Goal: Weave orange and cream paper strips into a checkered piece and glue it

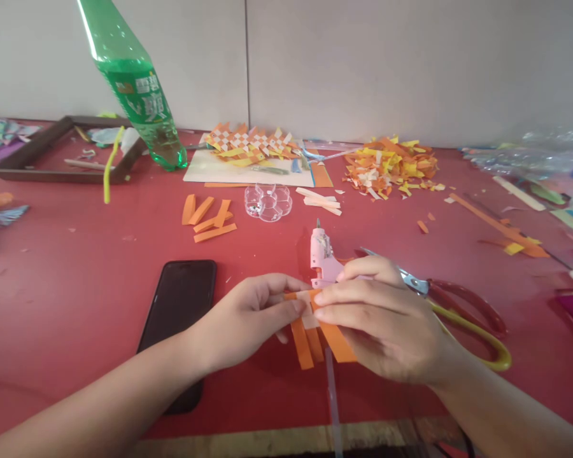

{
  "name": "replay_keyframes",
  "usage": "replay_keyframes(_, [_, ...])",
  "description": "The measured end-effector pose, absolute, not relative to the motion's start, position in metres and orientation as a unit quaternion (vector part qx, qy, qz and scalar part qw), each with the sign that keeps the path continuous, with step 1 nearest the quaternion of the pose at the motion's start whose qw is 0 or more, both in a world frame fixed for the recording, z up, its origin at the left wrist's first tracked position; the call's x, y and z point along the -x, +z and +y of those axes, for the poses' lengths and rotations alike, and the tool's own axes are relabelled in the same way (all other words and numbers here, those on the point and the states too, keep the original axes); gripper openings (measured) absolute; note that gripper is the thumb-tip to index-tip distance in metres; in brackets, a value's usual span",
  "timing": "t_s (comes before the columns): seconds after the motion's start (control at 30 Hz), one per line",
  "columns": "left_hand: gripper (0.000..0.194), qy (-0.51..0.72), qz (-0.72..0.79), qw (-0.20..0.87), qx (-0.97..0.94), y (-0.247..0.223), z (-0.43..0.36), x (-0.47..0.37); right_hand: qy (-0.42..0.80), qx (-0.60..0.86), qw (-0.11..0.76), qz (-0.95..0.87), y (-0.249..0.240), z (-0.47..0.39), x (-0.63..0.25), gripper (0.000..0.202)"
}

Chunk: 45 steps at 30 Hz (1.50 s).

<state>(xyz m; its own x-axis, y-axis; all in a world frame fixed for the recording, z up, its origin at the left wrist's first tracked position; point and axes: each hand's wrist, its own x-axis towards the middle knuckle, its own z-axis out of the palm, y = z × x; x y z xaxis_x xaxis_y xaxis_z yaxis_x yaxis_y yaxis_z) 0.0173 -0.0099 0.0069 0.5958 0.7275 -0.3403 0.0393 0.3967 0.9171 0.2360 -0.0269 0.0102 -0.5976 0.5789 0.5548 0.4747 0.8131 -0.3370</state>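
Observation:
Orange and pale paper strips (304, 340), interlaced into a small piece, are held between my two hands over the near part of the table. My left hand (253, 312) pinches the piece's left side, thumb on top. On its right side, the fingers of my right hand (391, 312) press the strips; the thumb is hidden. A pink glue gun (321, 251) lies just beyond my hands, its nozzle pointing away and its rear partly covered by my right hand. Behind that hand are scissors (458, 305) with red and yellow handles.
A black phone (181, 305) lies left of my hands. Farther back are loose orange strips (214, 219), a clear flower-shaped tray (268, 203), a woven paper piece (248, 143), a paper scrap pile (391, 165), a tilted-looking green bottle (138, 95) and a dark frame (52, 177).

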Motion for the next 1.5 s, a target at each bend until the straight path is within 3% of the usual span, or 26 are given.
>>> replay_keyframes(0.93, [0.017, 0.232, 0.371, 0.778, -0.45, 0.005, -0.009, -0.017, 0.05, 0.267, 0.3, -0.914, 0.011, -0.023, -0.24, 0.025])
replay_keyframes(1.2, [0.034, 0.228, 0.386, 0.793, -0.412, 0.006, -0.006, -0.017, 0.057, 0.266, 0.285, -0.919, 0.014, -0.022, -0.234, 0.029])
replay_keyframes(1.4, [0.034, 0.23, 0.386, 0.799, -0.399, 0.001, -0.007, -0.016, 0.061, 0.256, 0.305, -0.915, 0.01, -0.028, -0.238, 0.035])
replay_keyframes(1.5, [0.03, 0.266, 0.394, 0.789, -0.389, -0.002, -0.008, -0.015, 0.05, 0.303, 0.359, -0.881, 0.003, -0.032, -0.242, 0.033])
